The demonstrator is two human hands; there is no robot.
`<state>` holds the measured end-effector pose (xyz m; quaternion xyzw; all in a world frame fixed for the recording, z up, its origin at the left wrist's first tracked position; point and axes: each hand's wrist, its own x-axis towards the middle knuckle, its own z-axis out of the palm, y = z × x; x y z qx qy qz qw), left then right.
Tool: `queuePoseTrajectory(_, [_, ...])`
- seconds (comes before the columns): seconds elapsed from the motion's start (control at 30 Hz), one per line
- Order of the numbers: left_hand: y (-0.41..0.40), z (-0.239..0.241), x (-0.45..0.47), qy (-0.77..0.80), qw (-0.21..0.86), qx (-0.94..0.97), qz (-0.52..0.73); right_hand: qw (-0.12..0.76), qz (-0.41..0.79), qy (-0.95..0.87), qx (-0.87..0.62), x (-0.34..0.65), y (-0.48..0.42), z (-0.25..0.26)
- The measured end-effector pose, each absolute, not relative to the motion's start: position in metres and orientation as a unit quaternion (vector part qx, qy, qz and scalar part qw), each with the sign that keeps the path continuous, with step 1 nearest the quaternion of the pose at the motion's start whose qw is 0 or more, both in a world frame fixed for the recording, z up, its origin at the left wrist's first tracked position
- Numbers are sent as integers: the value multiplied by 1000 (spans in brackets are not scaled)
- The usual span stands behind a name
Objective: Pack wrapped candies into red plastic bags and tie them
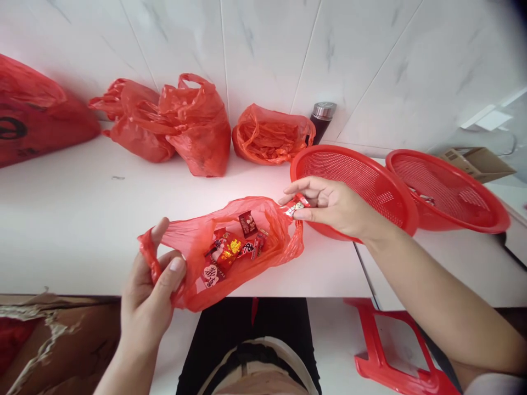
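Observation:
A thin red plastic bag (230, 241) lies open at the front edge of the white table (74, 219). Several wrapped candies (228, 249) in red packaging show through it. My left hand (150, 291) pinches the bag's left handle between thumb and fingers. My right hand (329, 203) is at the bag's right rim, its fingers closed on a small red-and-white wrapped candy (295, 206) and the bag's edge.
Three filled red plastic bags (193, 123) sit along the tiled wall, a larger red bag (33, 118) at far left. A dark flask (321, 118) stands behind two red mesh baskets (362, 181). A red stool (391, 345) and torn cardboard (49, 340) lie below.

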<state>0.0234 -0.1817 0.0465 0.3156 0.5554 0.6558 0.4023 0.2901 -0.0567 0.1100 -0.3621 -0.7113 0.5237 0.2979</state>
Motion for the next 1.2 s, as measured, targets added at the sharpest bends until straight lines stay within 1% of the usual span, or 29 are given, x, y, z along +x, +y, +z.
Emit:
queuePoseTrajectory(0.2, [-184,37,18,533,403,347,658,294,481,-735,-377,255,-76,88])
queuePoseTrajectory(0.27, [-184,34,18,536,396,356,655,296,450,-750,-384,244,-81,82])
queuePoseTrajectory(0.33, [-184,33,18,537,394,360,654,290,380,-788,-388,235,-84,78])
queuePoseTrajectory(0.47, [-184,34,17,548,389,358,648,245,182,-881,-362,229,-83,75])
queuePoseTrajectory(0.53, [-185,35,14,554,386,358,645,229,96,-898,-364,236,-83,76])
queuePoseTrajectory(0.6, [-185,35,10,559,379,358,645,213,40,-896,-387,248,-86,75])
queuePoseTrajectory(0.67, [-185,34,6,555,376,357,650,191,20,-887,-420,263,-92,71])
queuePoseTrajectory(0.73, [-185,33,3,547,384,354,654,158,37,-875,-456,279,-99,67])
queuePoseTrajectory(0.83, [-182,35,0,541,391,357,653,105,122,-854,-494,295,-102,70])
queuePoseTrajectory(0.87, [-180,37,-2,543,387,359,653,104,152,-846,-501,299,-101,76])
queuePoseTrajectory(0.9, [-176,40,-3,542,380,362,657,125,173,-836,-506,301,-100,84])
queuePoseTrajectory(0.93, [-172,45,-5,536,371,365,664,168,183,-825,-508,302,-98,95])
queuePoseTrajectory(1.03, [-156,70,-10,483,324,387,716,375,178,-772,-481,296,-94,136])
queuePoseTrajectory(1.07, [-151,80,-11,455,302,398,737,428,180,-756,-462,292,-94,149])
queuePoseTrajectory(1.1, [-146,91,-12,429,283,409,754,458,186,-747,-445,286,-94,162])
queuePoseTrajectory(1.13, [-141,102,-13,410,271,420,763,465,193,-748,-433,281,-95,173])
queuePoseTrajectory(1.2, [-135,122,-16,402,277,451,747,443,200,-768,-418,272,-94,190])
